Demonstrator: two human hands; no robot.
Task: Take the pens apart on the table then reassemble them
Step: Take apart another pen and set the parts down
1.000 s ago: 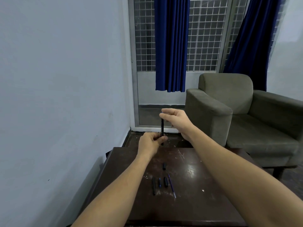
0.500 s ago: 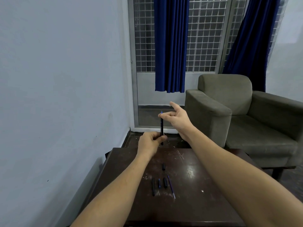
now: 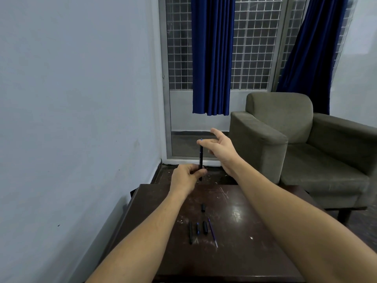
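My left hand (image 3: 186, 176) grips the lower end of a black pen barrel (image 3: 201, 158), held upright above the far edge of the dark table (image 3: 255, 252). My right hand (image 3: 219, 149) pinches the small blue tip at the barrel's top with thumb and forefinger, the other fingers spread. On the table lie loose pen parts: a long black barrel (image 3: 190, 232), a short blue-tipped piece (image 3: 198, 228), a black cap (image 3: 205, 227), a thin blue refill (image 3: 212, 231) and another short black piece (image 3: 203, 207) farther back.
A grey wall runs close along the left. A grey-green armchair (image 3: 302, 144) stands right of the table. Behind are a barred window door and blue curtains (image 3: 212, 56). The tabletop is scratched and shiny.
My right hand's fingers have opened out from a closed grasp over the barrel top to a fingertip pinch, and the blue tip now shows. My left hand has stayed put.
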